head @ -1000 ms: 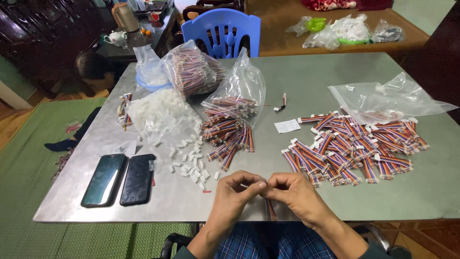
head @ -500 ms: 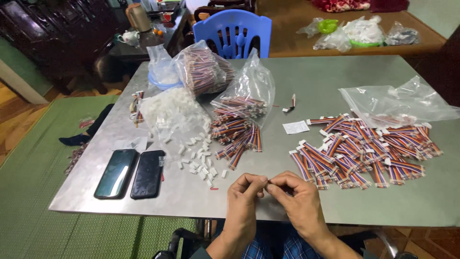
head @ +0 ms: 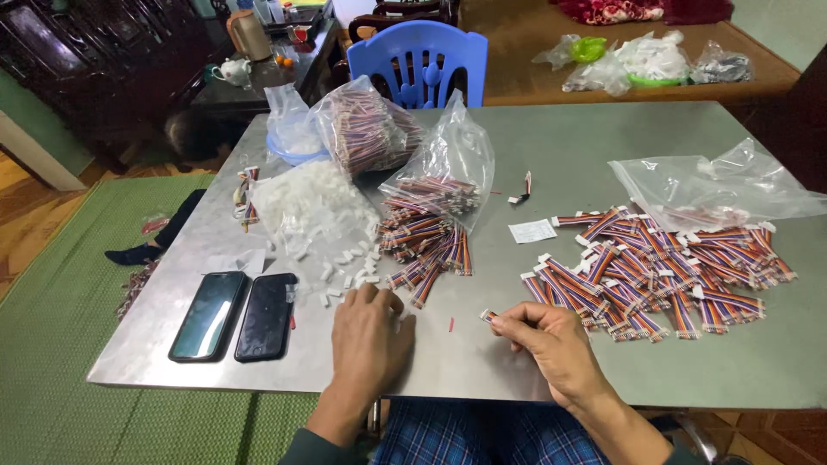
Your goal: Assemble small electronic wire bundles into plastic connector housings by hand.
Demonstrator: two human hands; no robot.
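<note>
— Grey counter (head: 551, 146), green mat on the floor to the left, and a lot crowded onto the top. Where are the hands?

— Left hand (head: 370, 340) lies palm down by the loose white plugs (head: 340, 263); whether its grip is clenched on one I cannot tell, the fingers hide it. Right hand (head: 551, 344) pinches a short striped cable (head: 489, 316) just above the near edge.

— What could go wrong?

— I'd judge the cable the likeliest to fall: it hangs close to the near rim, so a slack pinch could drop it into the lap. Plugs lie scattered toward the phones (head: 237, 314), and a sweep of the left wrist could scatter them or nudge a phone toward the front-left corner.

— And room to move?

— Bare metal between the hands and along the front. The cable pile (head: 655, 271) fills the right, bags (head: 439, 172) the middle, so reaches go around them.
</note>
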